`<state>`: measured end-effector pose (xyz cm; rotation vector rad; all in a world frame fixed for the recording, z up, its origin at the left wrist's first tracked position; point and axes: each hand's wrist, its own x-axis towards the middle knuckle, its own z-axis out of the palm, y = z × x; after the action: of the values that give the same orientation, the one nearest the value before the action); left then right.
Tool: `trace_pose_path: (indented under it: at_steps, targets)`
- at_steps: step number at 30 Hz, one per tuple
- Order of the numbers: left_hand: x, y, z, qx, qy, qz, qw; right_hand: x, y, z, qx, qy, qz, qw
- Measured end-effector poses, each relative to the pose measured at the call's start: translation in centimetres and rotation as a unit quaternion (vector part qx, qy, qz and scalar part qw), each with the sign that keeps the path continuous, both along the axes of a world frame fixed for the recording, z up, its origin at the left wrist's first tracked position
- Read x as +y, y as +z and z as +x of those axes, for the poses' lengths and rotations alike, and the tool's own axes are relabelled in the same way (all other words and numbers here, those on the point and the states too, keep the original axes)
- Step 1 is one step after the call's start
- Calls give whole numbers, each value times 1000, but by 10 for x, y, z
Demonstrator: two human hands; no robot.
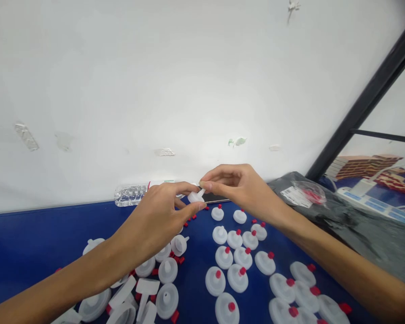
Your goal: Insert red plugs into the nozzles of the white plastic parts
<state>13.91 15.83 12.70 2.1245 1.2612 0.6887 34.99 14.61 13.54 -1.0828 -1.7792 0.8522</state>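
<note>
Between the thumb and fingers of my left hand (168, 202) is a white plastic spout lid (196, 196), its narrow spout slanting up to the right. My right hand (234, 182) is closed in a pinch at the spout's tip; whatever its fingertips hold is hidden. Below my left forearm lies a jumbled pile of white spout lids (167, 300), bare-tipped where their spouts show, with small red caps (174, 316) scattered among them. To the right, other white lids (238, 278) lie in loose rows, most with a red cap on the spout.
A clear plastic bottle (130, 195) lies on the blue table (37, 229) against the white wall (189, 90). A dark flat object (216, 198) is behind my hands. At right are black plastic sheeting (357, 234), a power strip (378, 204) and a black metal frame (364, 99).
</note>
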Motion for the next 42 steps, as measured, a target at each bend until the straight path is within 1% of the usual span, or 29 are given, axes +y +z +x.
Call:
trace_pose_path:
  at_steps: [4,7,11,13,16,19,23,25,26,28,29,30,31,33,35,39,42]
  targets:
    - [-3,0,0,-34,-3,-13,999,1,0,-2,45,-13,-7,999]
    - [-5,1,1,-49,-12,-25,998,0,-1,-2,71,10,-7,997]
    - [-7,3,5,-89,-5,-24,996,-2,-2,-2,89,38,6,995]
    - [-8,4,6,-112,1,-33,993,-1,-1,-2,100,34,8,994]
    - [-10,6,5,-145,10,-54,988,2,-1,0,121,11,12,993]
    - [-11,6,5,-166,14,-74,983,4,-4,1,121,13,15,992]
    - [-10,4,7,-188,-14,-85,978,2,-2,2,108,24,3,994]
    - [-9,3,8,-176,-21,-79,981,1,4,6,75,15,7,997]
    - [-8,2,8,-165,-18,-69,984,2,8,10,42,3,12,999]
    - [-8,1,8,-137,-10,-39,990,4,17,25,-74,-41,14,996]
    - [-9,1,7,-123,-7,-24,992,6,21,34,-142,-67,5,987]
    - [-9,0,6,-112,-7,-11,994,9,23,45,-219,-92,-12,971]
    - [-9,0,6,-105,-9,1,994,13,24,55,-269,-103,-35,957]
    - [-10,-1,5,-99,-14,19,995,20,22,75,-336,-104,-90,932]
    - [-11,-2,5,-95,-17,33,995,28,15,88,-381,-98,-139,909]
    - [-12,-4,6,-77,-20,47,996,38,1,98,-463,-88,-195,860]
    - [-12,-5,6,-78,-23,52,995,40,-2,97,-513,-73,-220,826]
